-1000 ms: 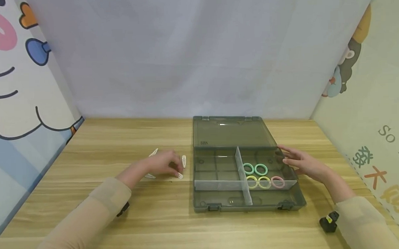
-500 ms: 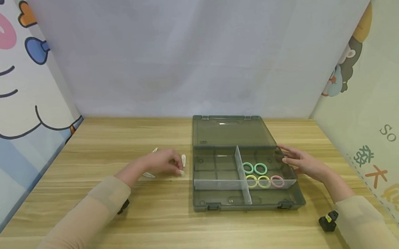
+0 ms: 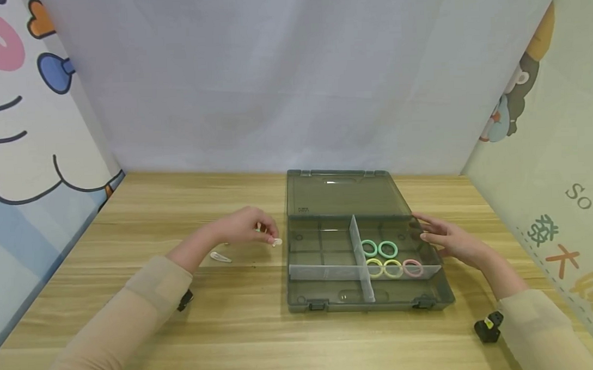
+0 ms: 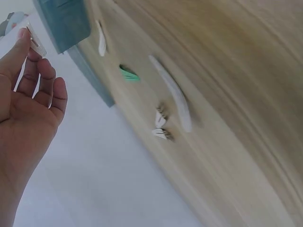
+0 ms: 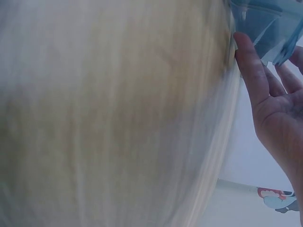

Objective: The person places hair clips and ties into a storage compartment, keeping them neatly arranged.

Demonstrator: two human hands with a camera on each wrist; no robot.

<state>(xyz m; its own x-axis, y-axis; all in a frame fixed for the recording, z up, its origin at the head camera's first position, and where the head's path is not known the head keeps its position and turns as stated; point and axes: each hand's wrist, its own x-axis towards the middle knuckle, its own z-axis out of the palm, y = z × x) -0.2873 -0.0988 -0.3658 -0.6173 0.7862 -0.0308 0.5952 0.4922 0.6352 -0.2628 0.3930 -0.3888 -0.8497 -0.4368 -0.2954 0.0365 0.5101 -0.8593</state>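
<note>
In the head view my left hand [image 3: 246, 226] is raised just left of the grey divided box [image 3: 325, 302]. Thumb and fingertips pinch a white snap hair clip [image 4: 36, 41], seen close in the left wrist view. Below that hand, another white hair clip [image 3: 221, 257] lies on the table. The left wrist view also shows a green clip [image 4: 129, 74] and several more white ones there. My right hand [image 3: 452, 242] touches the box's right side with fingers extended; part of its fingers is hidden in the head view. Several green, yellow and pink rings [image 3: 388, 250] lie in the box's right part.
The box lid [image 3: 343, 194] is folded back toward the rear wall. Translucent dividers [image 3: 324, 273] cross inside the box. A wooden table [image 3: 243, 339] extends around it, with a pale cloth wall [image 3: 273, 88] behind and printed panels on both sides.
My left hand has lifted off the table with the pinched hair clip, moving slightly up and right toward the box. My right hand stays at the box's side.
</note>
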